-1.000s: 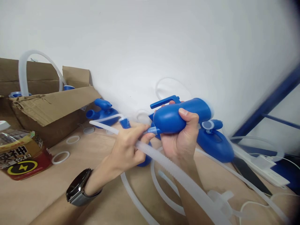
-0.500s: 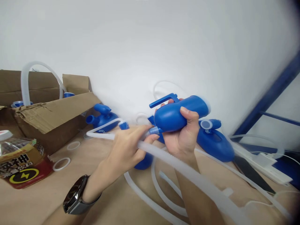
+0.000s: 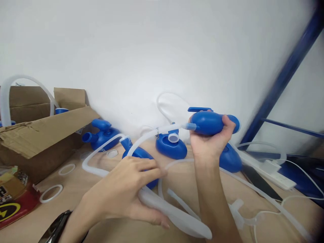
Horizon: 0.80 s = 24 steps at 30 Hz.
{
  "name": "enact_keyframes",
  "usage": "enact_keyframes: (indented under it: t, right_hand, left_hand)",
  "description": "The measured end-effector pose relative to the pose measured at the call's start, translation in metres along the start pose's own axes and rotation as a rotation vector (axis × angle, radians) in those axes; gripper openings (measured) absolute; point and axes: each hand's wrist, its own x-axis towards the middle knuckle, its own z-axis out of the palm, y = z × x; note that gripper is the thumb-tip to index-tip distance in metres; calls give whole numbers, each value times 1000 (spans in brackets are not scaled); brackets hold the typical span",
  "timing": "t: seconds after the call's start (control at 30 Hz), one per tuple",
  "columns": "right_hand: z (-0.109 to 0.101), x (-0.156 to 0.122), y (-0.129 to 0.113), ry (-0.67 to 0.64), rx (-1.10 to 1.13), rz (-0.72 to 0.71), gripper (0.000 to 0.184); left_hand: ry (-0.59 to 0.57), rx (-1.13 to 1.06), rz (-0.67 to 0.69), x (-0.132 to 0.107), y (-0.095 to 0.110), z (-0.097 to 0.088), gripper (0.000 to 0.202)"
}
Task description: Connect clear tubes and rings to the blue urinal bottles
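Observation:
My right hand [image 3: 211, 143] is raised above the table and closed round a blue bulb-shaped plastic bottle [image 3: 207, 122] with a flat blue handle on top. A translucent white hose [image 3: 149, 136] runs from the bottle's left nozzle and curves down to the left. Lower down, my left hand [image 3: 126, 195] grips a thicker translucent tube [image 3: 177, 219] lying over the table, thumb beneath and fingers over it. A dark watch [image 3: 54, 231] shows on my left wrist.
Several more blue bottles [image 3: 102, 135] [image 3: 170, 146] lie on the brown table by the white wall. An open cardboard box [image 3: 37, 131] with a hose stands left, white rings [image 3: 50, 193] and a snack bag [image 3: 12, 199] near it. A white power strip [image 3: 268, 167] and blue frame [image 3: 283, 77] are right.
My right hand carried the blue bottle up and to the right, drawing the thin hose out. My left hand left the nozzle, dropped lower and took the thicker tube. The view shifted.

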Motion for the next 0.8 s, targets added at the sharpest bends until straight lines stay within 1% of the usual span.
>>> enact_keyframes:
  t: [0.03,0.07,0.13,0.2,0.23,0.27,0.33,0.47,0.53,0.6,0.67,0.8]
  right_hand:
    - [1,0,-3,10,17,-5,17]
    - [2,0,-5,14,33,-8,17]
    - [3,-1,-7,-4,52,-6,17]
    - [3,-3,-6,-32,47,-5,19]
    - [3,-4,-4,-42,40,-2,19]
    - [3,-6,-2,-48,31,6,20]
    - [3,-9,2,-54,15,26,22]
    - [5,-20,12,-84,-14,51,22]
    - [7,-24,15,-91,-20,77,21]
    - [8,-28,16,-92,-19,84,21]
    - [8,-29,17,-102,-28,53,19]
    - [7,-32,19,-167,-59,1,21]
  left_hand:
    - [-2,-154,-86,1,-1,1,60]
    - [29,-316,-200,3,-2,2,64]
    - [131,-652,-474,8,-6,8,70]
    - [213,-940,-714,14,-9,15,70]
    - [232,-1041,-785,16,-10,18,69]
    - [238,-1108,-810,18,-10,21,70]
    - [267,-1146,-776,21,-9,26,68]
    - [375,-1082,-680,21,-5,33,49]
    - [397,-1055,-657,20,-4,35,43]
    - [384,-1027,-636,19,-5,37,42]
    - [365,-1019,-622,18,-4,37,41]
    - [303,-1050,-606,17,2,36,40]
